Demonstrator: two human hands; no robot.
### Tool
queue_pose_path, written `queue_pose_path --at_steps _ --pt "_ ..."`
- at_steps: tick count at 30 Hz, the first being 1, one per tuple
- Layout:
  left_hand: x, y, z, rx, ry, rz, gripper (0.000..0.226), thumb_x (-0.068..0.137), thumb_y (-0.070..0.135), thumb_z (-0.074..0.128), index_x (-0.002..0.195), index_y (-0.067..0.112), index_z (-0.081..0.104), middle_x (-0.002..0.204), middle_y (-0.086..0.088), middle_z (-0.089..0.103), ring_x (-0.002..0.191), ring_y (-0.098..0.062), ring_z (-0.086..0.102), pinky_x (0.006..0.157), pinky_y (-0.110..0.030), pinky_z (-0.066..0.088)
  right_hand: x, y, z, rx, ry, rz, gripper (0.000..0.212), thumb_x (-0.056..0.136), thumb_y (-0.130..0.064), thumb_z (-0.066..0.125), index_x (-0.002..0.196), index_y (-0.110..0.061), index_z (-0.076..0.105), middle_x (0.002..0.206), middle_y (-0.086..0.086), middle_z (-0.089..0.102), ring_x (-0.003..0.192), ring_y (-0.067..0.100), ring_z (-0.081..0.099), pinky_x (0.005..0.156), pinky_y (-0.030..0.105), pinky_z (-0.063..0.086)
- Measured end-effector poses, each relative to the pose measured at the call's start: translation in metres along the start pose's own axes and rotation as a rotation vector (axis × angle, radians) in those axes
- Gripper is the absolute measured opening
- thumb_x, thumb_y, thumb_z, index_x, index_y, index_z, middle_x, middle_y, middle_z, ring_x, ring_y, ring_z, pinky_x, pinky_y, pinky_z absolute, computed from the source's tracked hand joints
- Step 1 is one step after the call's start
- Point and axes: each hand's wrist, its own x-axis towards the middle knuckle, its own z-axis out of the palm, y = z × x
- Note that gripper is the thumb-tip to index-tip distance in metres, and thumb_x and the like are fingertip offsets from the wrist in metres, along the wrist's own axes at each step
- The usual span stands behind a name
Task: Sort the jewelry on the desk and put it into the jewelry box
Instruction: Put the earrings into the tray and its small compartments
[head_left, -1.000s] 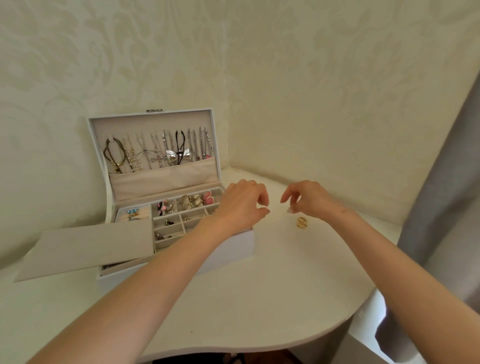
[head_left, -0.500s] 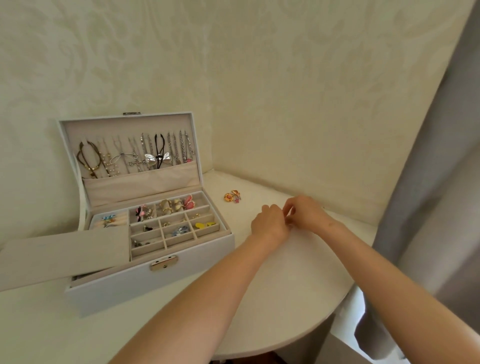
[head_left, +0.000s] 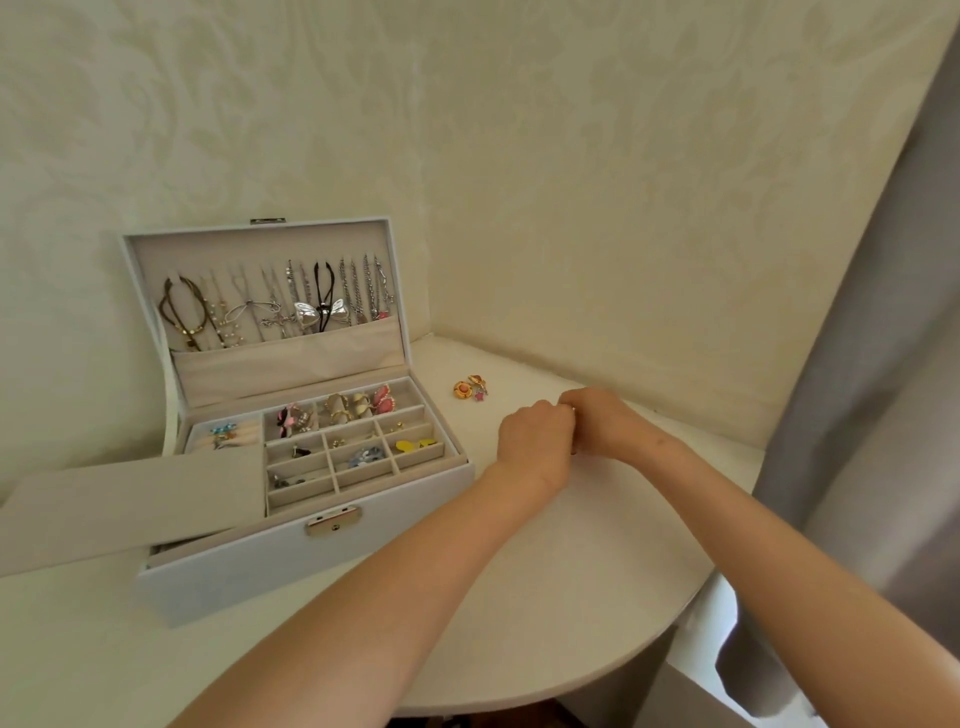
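The desk (head_left: 571, 597) is white, smooth and hard, and its rounded edge runs through the lower right of the frame. Anything small that escapes me could roll there and drop off.

The jewelry box (head_left: 311, 556) stands open at the left centre. My left forearm passes near its front right corner, so I think a careless pull back could push it. The beige flap (head_left: 130, 499) lies over the left part of the box and sticks out past it at the lower left, where it could easily be knocked.

My left hand (head_left: 535, 441) and right hand (head_left: 605, 421) meet at the middle right, low over the desk. All fingers are curled, with the tips together round a tiny glint. What it is, and which hand really holds it, I cannot tell. If the pinch is weak, it slips.

The box is pale and rectangular, leather-like outside, with a metal clasp (head_left: 332, 521) and a soft beige lining. Its square compartments (head_left: 385, 441) hold earrings and rings, and thin chain necklaces (head_left: 291, 306) hang in the lid. Two gold and pink pieces (head_left: 470, 389), round and shiny, lie on the desk just beyond my hands, near the right side of the box.
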Motion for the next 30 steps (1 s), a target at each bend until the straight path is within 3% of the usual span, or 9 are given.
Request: queue_pose_path --at_steps 3,6,9,12,14,19,25,28,30 --pt "-0.009 -0.016 -0.030 -0.051 0.091 -0.044 0.019 0.091 0.021 0.055 0.109 0.016 0.060 0.112 -0.010 0.061 0.107 -0.031 0.056 0.074 -0.033 0.037 0.000 -0.012 -0.006 0.266 0.061 -0.029 0.026 0.077 0.006 0.062 0.070 -0.019 0.059 0.062 -0.003 0.058 0.057 0.012 0.054 0.051 0.016 0.041" --pt "-0.022 -0.051 -0.065 -0.201 0.098 -0.190 0.006 0.084 0.027 0.066 0.088 0.023 0.062 0.098 -0.004 0.067 0.097 -0.025 0.062 0.079 -0.032 0.046 -0.004 -0.038 -0.013 0.550 0.075 -0.116 0.020 0.078 0.006 0.068 0.077 -0.014 0.068 0.058 -0.002 0.063 0.049 0.006 0.058 0.050 0.016 0.047" --pt "-0.038 -0.090 -0.087 -0.263 0.003 -0.261 0.016 0.079 0.021 0.071 0.070 0.024 0.059 0.076 0.004 0.068 0.075 -0.014 0.066 0.077 -0.030 0.051 -0.007 -0.068 -0.017 0.673 0.010 -0.221 0.017 0.078 0.008 0.069 0.076 -0.009 0.070 0.063 0.004 0.065 0.049 0.004 0.060 0.051 0.015 0.048" --pt "-0.049 -0.114 -0.094 -0.311 -0.143 -0.250 0.020 0.080 0.013 0.072 0.067 0.022 0.059 0.065 0.012 0.060 0.060 -0.003 0.059 0.061 -0.019 0.046 -0.009 -0.091 -0.014 0.659 -0.093 -0.311 0.014 0.077 0.007 0.069 0.079 -0.007 0.071 0.063 0.007 0.065 0.052 0.006 0.060 0.053 0.016 0.047" --pt "-0.053 -0.122 -0.092 -0.257 -0.197 -0.226 0.015 0.080 0.017 0.072 0.070 0.022 0.062 0.066 0.014 0.054 0.062 -0.002 0.051 0.055 -0.017 0.036 -0.009 -0.099 -0.011 0.589 -0.136 -0.338 0.012 0.075 0.003 0.073 0.080 -0.008 0.073 0.064 0.007 0.066 0.056 0.007 0.059 0.057 0.017 0.046" --pt "-0.056 -0.130 -0.082 -0.330 -0.291 -0.141 0.005 0.078 0.021 0.073 0.076 0.022 0.068 0.065 0.014 0.055 0.064 -0.002 0.049 0.060 -0.021 0.037 -0.009 -0.103 -0.006 0.536 -0.226 -0.357 0.013 0.075 -0.001 0.076 0.083 -0.012 0.074 0.081 0.017 0.069 0.067 0.011 0.057 0.067 0.019 0.047" --pt "-0.043 -0.131 -0.076 -0.354 -0.055 -0.221 0.006 0.084 0.024 0.067 0.082 0.020 0.065 0.074 0.010 0.061 0.073 -0.008 0.055 0.068 -0.026 0.042 0.020 -0.082 0.003 0.653 0.068 -0.166 0.011 0.082 0.001 0.066 0.092 -0.002 0.071 0.065 0.001 0.062 0.042 -0.005 0.051 0.043 0.006 0.035" --pt "-0.022 -0.123 -0.065 -0.304 0.031 -0.187 0.004 0.086 0.021 0.065 0.087 0.017 0.065 0.088 0.002 0.064 0.087 -0.015 0.059 0.079 -0.029 0.046 0.050 -0.059 0.022 0.576 0.185 -0.010 0.016 0.084 0.001 0.062 0.098 -0.003 0.069 0.069 0.002 0.059 0.050 0.004 0.054 0.046 0.012 0.041" --pt "-0.004 -0.119 -0.055 -0.257 0.057 -0.144 0.006 0.087 0.020 0.063 0.090 0.015 0.066 0.094 0.001 0.065 0.092 -0.016 0.059 0.078 -0.028 0.044 0.067 -0.043 0.037 0.572 0.192 0.054 0.019 0.087 0.001 0.061 0.104 -0.002 0.067 0.073 0.003 0.056 0.056 0.009 0.054 0.047 0.013 0.044"
